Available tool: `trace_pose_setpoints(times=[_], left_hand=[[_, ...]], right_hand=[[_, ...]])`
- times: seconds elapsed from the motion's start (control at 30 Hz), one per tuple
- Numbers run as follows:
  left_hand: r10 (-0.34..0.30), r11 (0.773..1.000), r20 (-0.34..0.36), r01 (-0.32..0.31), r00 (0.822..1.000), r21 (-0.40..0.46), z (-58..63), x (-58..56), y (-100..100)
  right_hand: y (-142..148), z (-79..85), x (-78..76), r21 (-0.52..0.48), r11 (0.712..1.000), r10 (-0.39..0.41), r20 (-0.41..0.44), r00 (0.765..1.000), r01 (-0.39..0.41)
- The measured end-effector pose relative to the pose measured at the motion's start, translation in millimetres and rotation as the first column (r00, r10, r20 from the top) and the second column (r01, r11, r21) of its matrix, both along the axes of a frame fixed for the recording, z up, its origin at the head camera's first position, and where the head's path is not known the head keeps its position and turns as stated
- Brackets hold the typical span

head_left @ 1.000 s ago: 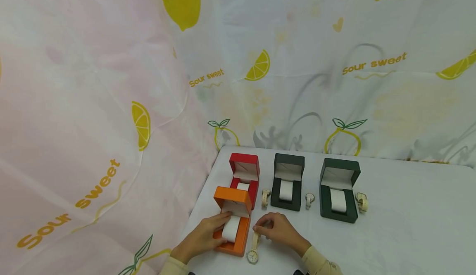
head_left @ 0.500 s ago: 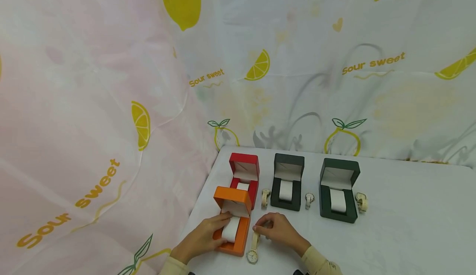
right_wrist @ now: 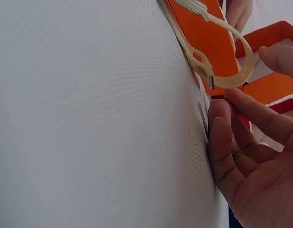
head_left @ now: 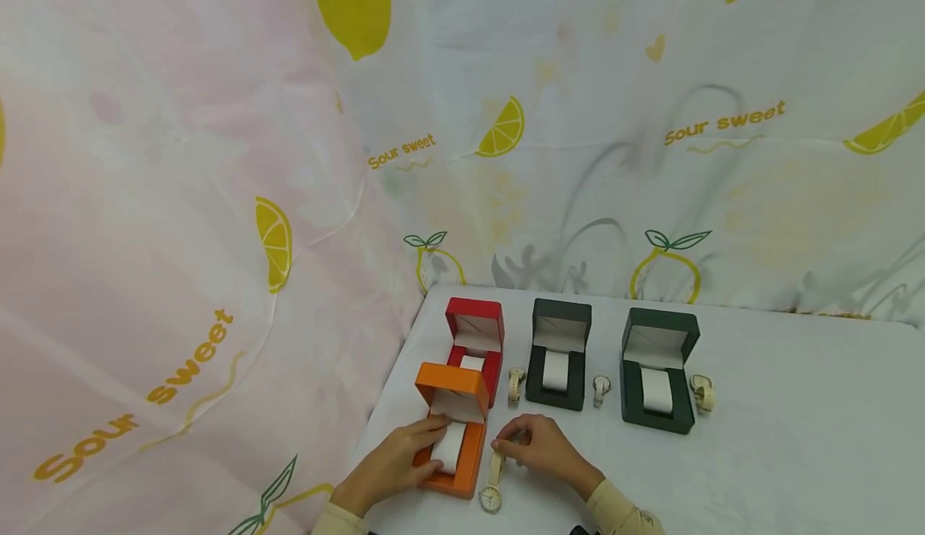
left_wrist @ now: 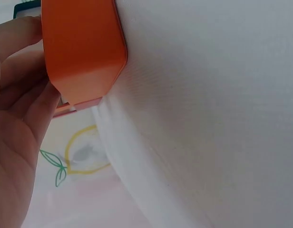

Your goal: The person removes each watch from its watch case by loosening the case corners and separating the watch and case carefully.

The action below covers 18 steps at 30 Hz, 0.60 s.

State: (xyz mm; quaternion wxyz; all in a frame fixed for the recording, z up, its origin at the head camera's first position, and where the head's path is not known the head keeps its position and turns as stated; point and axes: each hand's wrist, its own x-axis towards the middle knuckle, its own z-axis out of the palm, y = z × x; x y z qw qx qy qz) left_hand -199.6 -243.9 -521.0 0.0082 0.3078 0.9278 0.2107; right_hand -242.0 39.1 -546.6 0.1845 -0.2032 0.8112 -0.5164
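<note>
My left hand (head_left: 393, 456) reaches into the orange watch box (head_left: 473, 459), whose lid stands up. Its thumb and fingers lie at opposite ends of the white watch cushion (head_left: 450, 448) and hold it in the box. The left wrist view shows these fingers partly hidden behind the box wall (left_wrist: 84, 42). My right hand (head_left: 545, 447) pinches the strap end of a cream wristwatch (head_left: 491, 496) just right of the box. In the right wrist view, the looped strap (right_wrist: 249, 64) lies between thumb and index finger, while the other fingers are curled near the white cloth.
Behind stand three more raised-lid boxes with white cushions: red (head_left: 495, 374), black (head_left: 535, 374) and green (head_left: 632, 398). Beside them lie three watches: a cream one (head_left: 515, 386), a small pale one (head_left: 601, 390) and another cream one (head_left: 702, 393). A lemon-print curtain (head_left: 578, 157) rises behind.
</note>
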Motion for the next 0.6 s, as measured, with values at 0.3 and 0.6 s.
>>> trace_pose_setpoints(times=[0.3,0.6], left_hand=[[-0.002,1.000,-0.038,0.002,0.999,-0.007,-3.2,-1.2,-3],[0.017,0.998,-0.212,-0.003,0.977,0.065,-0.5,-3.2,-12]], right_hand=[[0,1.7,-1.2,-0.009,1.000,0.000,-0.003,1.000,0.000],[12,8.2,-5.0,0.043,0.999,-0.007,-0.146,0.989,0.014]])
